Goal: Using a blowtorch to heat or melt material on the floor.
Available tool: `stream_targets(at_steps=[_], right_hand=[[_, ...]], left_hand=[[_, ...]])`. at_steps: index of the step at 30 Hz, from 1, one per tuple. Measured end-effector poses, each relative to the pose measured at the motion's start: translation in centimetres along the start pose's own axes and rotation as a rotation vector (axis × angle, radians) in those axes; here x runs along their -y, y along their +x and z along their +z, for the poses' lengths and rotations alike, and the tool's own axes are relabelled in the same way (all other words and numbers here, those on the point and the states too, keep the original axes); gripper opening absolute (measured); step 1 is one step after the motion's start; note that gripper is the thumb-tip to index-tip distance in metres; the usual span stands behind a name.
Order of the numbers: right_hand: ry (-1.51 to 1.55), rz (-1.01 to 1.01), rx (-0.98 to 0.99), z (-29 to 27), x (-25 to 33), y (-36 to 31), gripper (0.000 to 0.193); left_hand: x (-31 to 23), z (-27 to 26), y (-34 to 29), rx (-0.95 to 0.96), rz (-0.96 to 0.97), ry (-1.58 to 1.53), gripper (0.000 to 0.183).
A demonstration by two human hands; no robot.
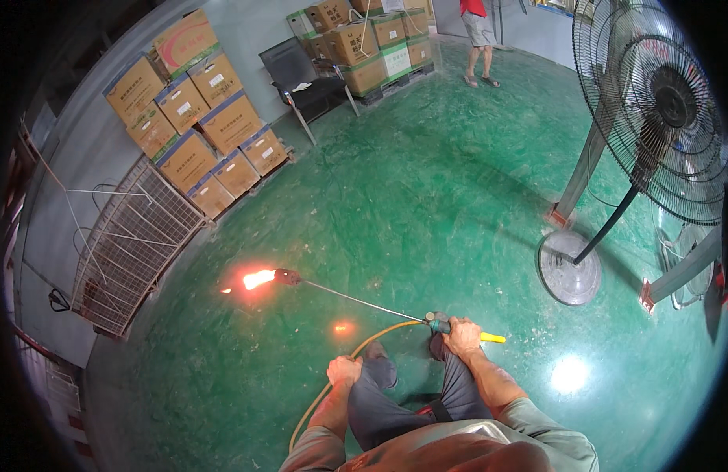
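My right hand (pixel 463 337) is wrapped round the handle of a gas torch (pixel 356 300), above my right knee. The torch has a long thin metal tube and a dark burner head at its far left end. A bright orange flame (pixel 258 278) burns out of that head toward the left, over the green floor. A yellow end (pixel 492 338) sticks out to the right of my fist. From the torch's valve a yellow-brown hose (pixel 382 333) curves down to the left. My left hand (pixel 344 370), near my left knee, is closed round this hose, its fingers partly hidden.
A large standing fan (pixel 569 267) and metal posts stand at the right. Cardboard boxes (pixel 230 126) are stacked at the far left, beside a wire mesh rack (pixel 128 244). A black chair (pixel 305 79) stands by the wall. Another person (pixel 480 39) stands at the far side.
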State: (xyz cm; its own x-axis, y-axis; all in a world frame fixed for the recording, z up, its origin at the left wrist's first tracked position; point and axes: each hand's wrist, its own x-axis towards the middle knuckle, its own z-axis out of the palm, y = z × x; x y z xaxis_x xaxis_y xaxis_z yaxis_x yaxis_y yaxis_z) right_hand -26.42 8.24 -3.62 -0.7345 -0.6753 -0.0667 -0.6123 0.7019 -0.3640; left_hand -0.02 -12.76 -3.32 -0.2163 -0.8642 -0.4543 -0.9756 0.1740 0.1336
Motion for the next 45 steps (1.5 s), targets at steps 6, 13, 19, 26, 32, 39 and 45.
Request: stream_targets(at_steps=[6,13,19,26,32,39,45], right_hand=[[0.008,-0.008,-0.041,0.3,-0.2,-0.1,0.032],[0.001,0.014,0.0,-0.3,0.4,-0.2,0.034],[-0.019,-0.007,-0.002,0.3,-0.4,0.1,0.036],[-0.015,0.005,0.035,0.1,-0.1,-0.1,0.036],[-0.005,-0.048,-0.073,1.1,-0.6,0.0,0.034],[0.017,-0.058,-0.085,0.8,-0.6,0.0,0.034],[0.001,-0.025,-0.027,0.1,-0.1,0.0,0.033]], left_hand=[[0.0,0.0,0.1,-0.002,0.02,0.016,0.044],[0.5,0.2,0.3,0.001,0.022,0.009,0.045],[0.0,0.3,0.3,-0.013,0.024,0.007,0.044],[0.2,0.2,0.2,0.006,0.005,0.007,0.044],[0.2,0.1,0.2,0.014,0.012,0.018,0.044],[0.1,-0.1,0.0,-0.002,0.02,0.003,0.045],[0.2,0.2,0.2,0.007,0.016,0.005,0.045]])
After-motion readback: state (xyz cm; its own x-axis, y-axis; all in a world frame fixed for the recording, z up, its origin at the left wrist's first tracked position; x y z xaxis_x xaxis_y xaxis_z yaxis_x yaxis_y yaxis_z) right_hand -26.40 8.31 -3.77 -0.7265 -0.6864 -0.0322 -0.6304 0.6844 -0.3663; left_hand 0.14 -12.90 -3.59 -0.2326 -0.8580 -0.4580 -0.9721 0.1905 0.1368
